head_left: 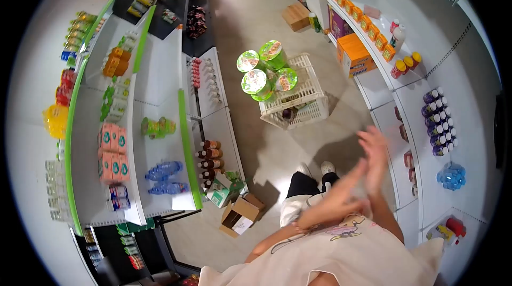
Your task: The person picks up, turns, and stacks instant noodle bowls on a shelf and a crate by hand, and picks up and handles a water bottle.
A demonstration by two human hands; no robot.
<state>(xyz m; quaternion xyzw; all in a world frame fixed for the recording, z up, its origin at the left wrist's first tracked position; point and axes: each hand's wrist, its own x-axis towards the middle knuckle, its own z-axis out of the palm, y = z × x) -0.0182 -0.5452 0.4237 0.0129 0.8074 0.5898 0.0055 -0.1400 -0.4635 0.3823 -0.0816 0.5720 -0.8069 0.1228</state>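
Observation:
Both my hands are raised in front of my shirt, close together and slightly blurred. My left hand (341, 196) is open, its fingers reaching up toward the other palm. My right hand (375, 155) stands just beyond it, also open with fingers stretched. Nothing shows in either hand; whether the palms touch I cannot tell. On the floor ahead is a cream plastic basket (317, 91). Several green instant noodle cups (273, 54) with printed lids rise above its far left side. A dark item (288, 114) lies low inside the basket.
White shelves on the right carry orange boxes (372, 32), purple-labelled bottles (438, 120) and blue-wrapped bottles (451, 176). Left shelves hold pink packs (112, 151), blue bottles (165, 170) and brown bottles (211, 154). An open cardboard box (241, 215) sits on the floor at left.

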